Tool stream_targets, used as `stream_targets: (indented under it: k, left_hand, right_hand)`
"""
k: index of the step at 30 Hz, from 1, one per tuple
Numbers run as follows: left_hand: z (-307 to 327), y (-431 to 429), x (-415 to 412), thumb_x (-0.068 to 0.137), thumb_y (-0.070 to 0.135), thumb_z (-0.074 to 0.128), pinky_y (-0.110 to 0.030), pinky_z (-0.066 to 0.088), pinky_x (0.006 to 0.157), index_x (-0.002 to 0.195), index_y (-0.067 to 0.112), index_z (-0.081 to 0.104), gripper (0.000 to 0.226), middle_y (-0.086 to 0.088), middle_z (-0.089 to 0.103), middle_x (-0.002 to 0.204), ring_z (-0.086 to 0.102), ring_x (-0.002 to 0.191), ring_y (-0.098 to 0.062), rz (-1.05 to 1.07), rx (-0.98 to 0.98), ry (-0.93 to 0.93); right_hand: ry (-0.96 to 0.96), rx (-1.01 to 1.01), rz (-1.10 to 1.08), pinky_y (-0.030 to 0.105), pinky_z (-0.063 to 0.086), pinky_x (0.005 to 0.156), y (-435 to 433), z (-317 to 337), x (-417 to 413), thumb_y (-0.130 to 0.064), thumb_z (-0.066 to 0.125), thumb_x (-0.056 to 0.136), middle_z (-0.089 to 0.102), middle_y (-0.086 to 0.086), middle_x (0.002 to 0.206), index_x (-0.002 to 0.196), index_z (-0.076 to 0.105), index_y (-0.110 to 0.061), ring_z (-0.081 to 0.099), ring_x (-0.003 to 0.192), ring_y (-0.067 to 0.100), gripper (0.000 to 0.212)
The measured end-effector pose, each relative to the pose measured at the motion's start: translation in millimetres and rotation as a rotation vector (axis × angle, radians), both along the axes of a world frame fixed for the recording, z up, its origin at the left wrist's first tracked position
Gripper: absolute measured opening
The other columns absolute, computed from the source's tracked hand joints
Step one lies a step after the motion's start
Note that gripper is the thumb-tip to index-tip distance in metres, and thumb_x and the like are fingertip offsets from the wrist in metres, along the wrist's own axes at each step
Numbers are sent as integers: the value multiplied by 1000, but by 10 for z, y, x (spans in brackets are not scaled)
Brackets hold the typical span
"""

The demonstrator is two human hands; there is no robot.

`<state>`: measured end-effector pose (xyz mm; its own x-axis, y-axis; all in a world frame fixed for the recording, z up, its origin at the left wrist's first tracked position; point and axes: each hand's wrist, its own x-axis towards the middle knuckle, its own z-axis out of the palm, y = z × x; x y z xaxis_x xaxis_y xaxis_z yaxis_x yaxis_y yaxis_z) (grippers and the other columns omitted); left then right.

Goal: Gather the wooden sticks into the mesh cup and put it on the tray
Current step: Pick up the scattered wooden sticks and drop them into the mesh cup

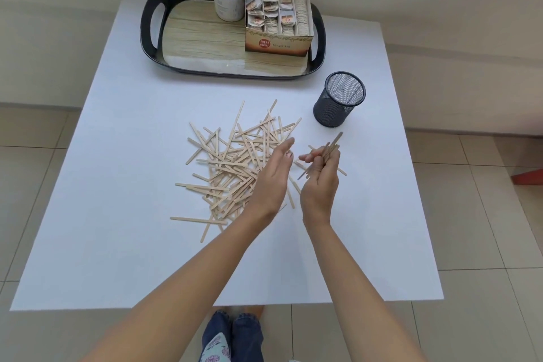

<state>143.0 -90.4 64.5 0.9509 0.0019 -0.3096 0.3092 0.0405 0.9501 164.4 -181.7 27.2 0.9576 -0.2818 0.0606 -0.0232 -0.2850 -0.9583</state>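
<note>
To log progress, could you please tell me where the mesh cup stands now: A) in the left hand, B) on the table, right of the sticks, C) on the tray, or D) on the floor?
B: the cup stands on the table, right of the sticks and short of the tray.

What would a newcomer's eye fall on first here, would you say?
The loose heap of wooden sticks sprawled mid-table, with the left hand open over it. Beside it the right hand grips a small bundle, near the black mesh cup, which stands short of the tray at the far edge.
</note>
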Motion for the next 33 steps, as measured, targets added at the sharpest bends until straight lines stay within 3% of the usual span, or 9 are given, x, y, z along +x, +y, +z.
stream_targets:
  k: [3,5,8,11,16,19,21,23,33]
  left_hand:
    - [80,-92,81,105,38,22,-32,24,119,146,25,39,46,14,41,150,35,138,0,-10,-154,35]
    - [99,-155,109,105,40,19,-23,23,117,144,26,43,47,17,47,143,36,133,10,-18,-168,43]
    - [64,-255,118,106,39,18,8,29,82,140,26,48,47,25,55,111,44,93,35,-48,-125,31]
    - [20,-324,97,106,36,17,11,30,65,140,20,48,49,22,55,104,47,78,35,-64,-131,57]
    - [-49,-364,77,106,38,14,14,24,70,138,25,51,50,26,53,119,39,90,40,-62,-148,84]
    - [-58,-356,76,105,41,13,13,22,80,134,31,52,49,23,52,125,38,101,37,-28,-140,85]
    - [-83,-338,69,105,43,13,-2,17,101,132,37,50,47,19,47,139,33,125,22,-10,-149,103]
    - [-106,-315,54,104,45,12,-17,15,107,132,40,49,47,17,42,147,26,139,5,6,-163,124]
    - [-210,-232,-15,105,42,13,-22,18,112,138,32,49,49,17,44,147,32,137,6,60,-186,111]
  right_hand:
    - [-81,-17,34,16,45,90,-7,-51,-39,-1,28,97,57,-6,95,99,43,-6,59,96,5,16]
    - [-64,-18,53,21,46,89,-6,-88,-69,-8,29,96,58,-5,98,99,40,-14,59,98,12,13]
    - [5,-12,59,26,49,81,-24,-178,-91,-8,39,99,58,0,99,100,35,-26,60,92,16,19]
    - [83,8,55,26,51,70,-34,-241,-90,-14,53,99,61,6,98,100,37,-25,63,86,19,20]
    - [82,90,74,6,43,62,-4,-254,-67,-27,56,97,58,-21,77,92,40,-21,59,73,-7,18]
    - [10,37,64,10,43,63,-27,-215,-35,-17,54,99,51,-8,78,87,38,-36,54,70,2,27]
    - [-9,1,56,19,42,64,-44,-207,-12,-10,45,99,48,5,79,87,36,-34,52,72,17,28]
    - [2,-17,48,22,40,65,-47,-218,0,-6,38,99,46,4,79,87,34,-27,49,74,23,24]
    - [136,57,56,16,38,60,-76,-322,53,-23,34,105,42,-11,71,84,37,-19,43,63,5,21]
